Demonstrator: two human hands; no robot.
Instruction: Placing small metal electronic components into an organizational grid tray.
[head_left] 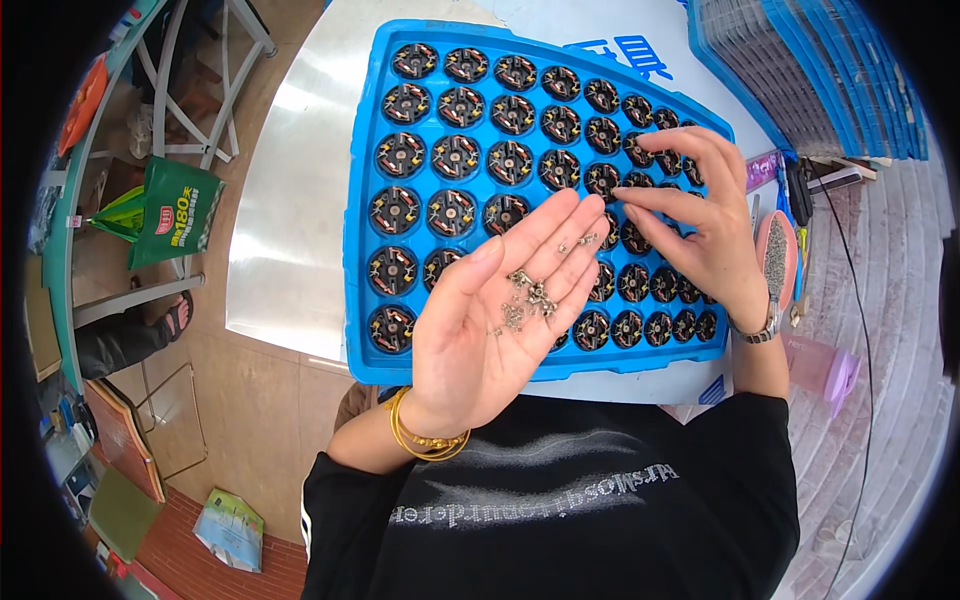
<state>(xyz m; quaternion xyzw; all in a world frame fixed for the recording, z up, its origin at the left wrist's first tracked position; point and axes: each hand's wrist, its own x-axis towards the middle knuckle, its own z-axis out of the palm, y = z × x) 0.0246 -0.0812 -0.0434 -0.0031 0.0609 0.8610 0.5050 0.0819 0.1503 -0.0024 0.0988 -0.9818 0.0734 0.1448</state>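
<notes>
My left hand is held palm up over the tray, fingers stretched out. Lying loose on its palm and fingers are several small silvery screws. To the right, my right hand hovers over the tray with thumb and index finger brought close together. Whatever may be between those fingertips is too small to make out. Under both hands is a blue plastic tray with rows of round black parts, each with copper, red and yellow bits. My left hand and forearm hide some of the lower rows.
A pink dish of small metal pieces sits right of the tray, near a lilac-lidded plastic bottle. Stacked blue trays rise at the back right. A dark cable runs down the right side. Bare metal tabletop shows at left.
</notes>
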